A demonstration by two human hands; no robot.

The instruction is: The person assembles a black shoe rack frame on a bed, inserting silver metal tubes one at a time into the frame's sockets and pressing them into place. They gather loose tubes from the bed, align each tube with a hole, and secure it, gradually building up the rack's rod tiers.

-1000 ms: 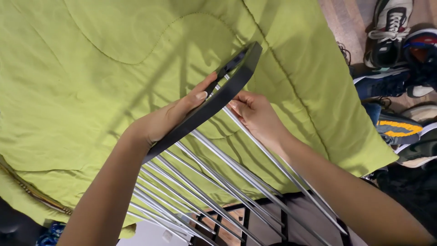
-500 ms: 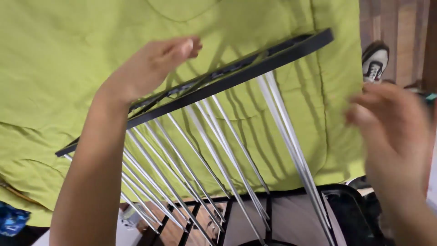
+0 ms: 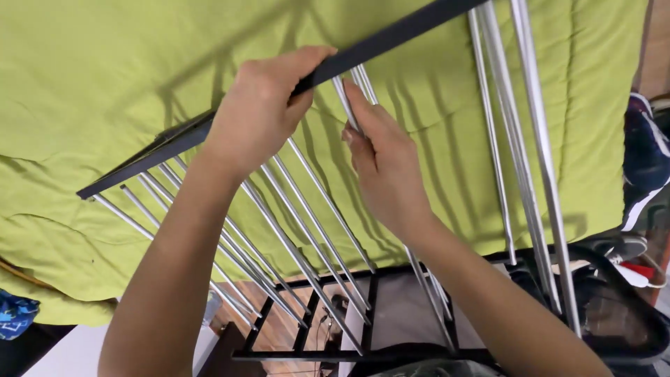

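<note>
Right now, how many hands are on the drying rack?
2. The left hand grips the black bar near its middle. The right hand pinches a silver rod just below that bar. No other hands show.

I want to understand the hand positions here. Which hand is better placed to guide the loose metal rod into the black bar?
Probably the right hand: its fingers already pinch a silver rod just below the black bar. The left hand is wrapped around the bar itself, so it looks better suited to steadying it.
</note>
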